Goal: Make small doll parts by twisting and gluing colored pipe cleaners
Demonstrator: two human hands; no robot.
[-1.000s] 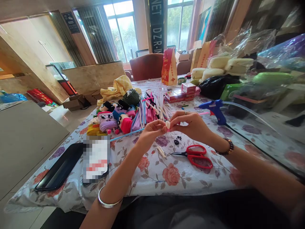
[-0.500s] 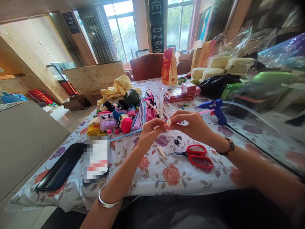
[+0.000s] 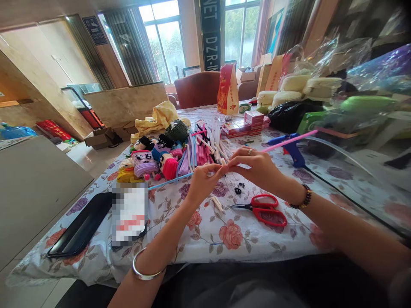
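Observation:
My left hand (image 3: 203,182) and my right hand (image 3: 258,167) meet fingertip to fingertip above the floral tablecloth (image 3: 224,239). Between the fingertips sits a small white piece (image 3: 223,162), mostly hidden, pinched by my left hand. My right hand grips a pink pipe cleaner (image 3: 304,136), which sticks out up and to the right over the blue glue gun (image 3: 293,150). Red-handled scissors (image 3: 268,212) lie just below my right hand, with small black beads (image 3: 238,188) and short white stick pieces (image 3: 217,203) beside them.
A pile of pipe cleaners (image 3: 205,143) and knitted dolls (image 3: 150,161) lies behind my hands. A blurred phone (image 3: 130,214) and a black tray (image 3: 80,229) are at the left, near the table edge. Red boxes (image 3: 247,124), a red bag (image 3: 227,90) and plastic-wrapped goods (image 3: 321,85) crowd the back right.
The pink pipe cleaner has swung up and now points out to the right from my right hand. The white piece is more hidden between the fingertips. Both hands rose slightly.

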